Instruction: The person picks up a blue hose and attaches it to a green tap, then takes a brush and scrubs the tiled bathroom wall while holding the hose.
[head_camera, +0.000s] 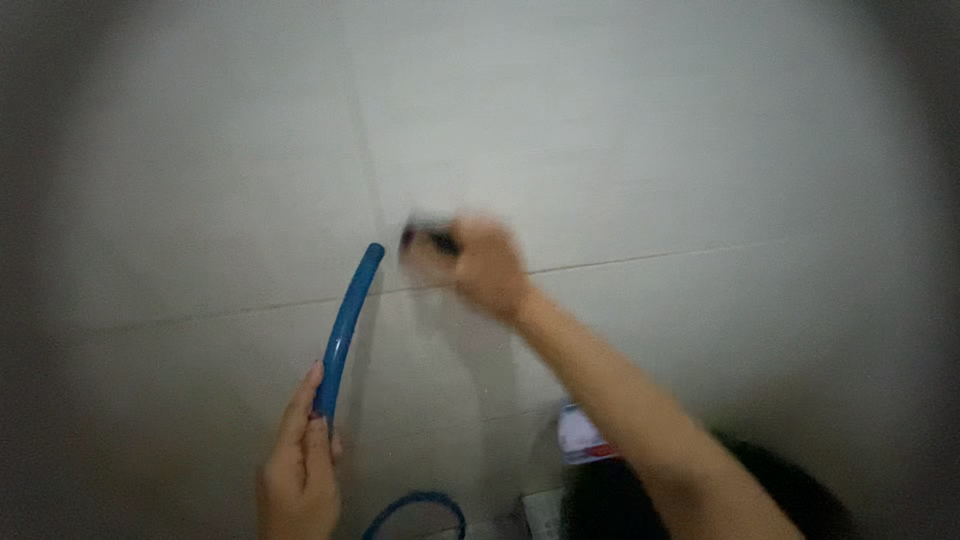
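Observation:
My left hand (300, 465) grips a blue hose (345, 330) near its free end, and the hose tip points up at a pale tiled wall (620, 130). More of the hose loops at the bottom of the view. My right hand (485, 265) is raised against the wall to the right of the hose tip. It is closed on a small blurred object, light with a dark part (425, 238), pressed to a tile near a grout line. Motion blur hides what that object is.
Grout lines cross the wall beside both hands. Low down, under my right forearm, stands a white container with a red band (580, 440), next to a dark shape (800, 490). A small pale object (540, 510) sits at the bottom edge.

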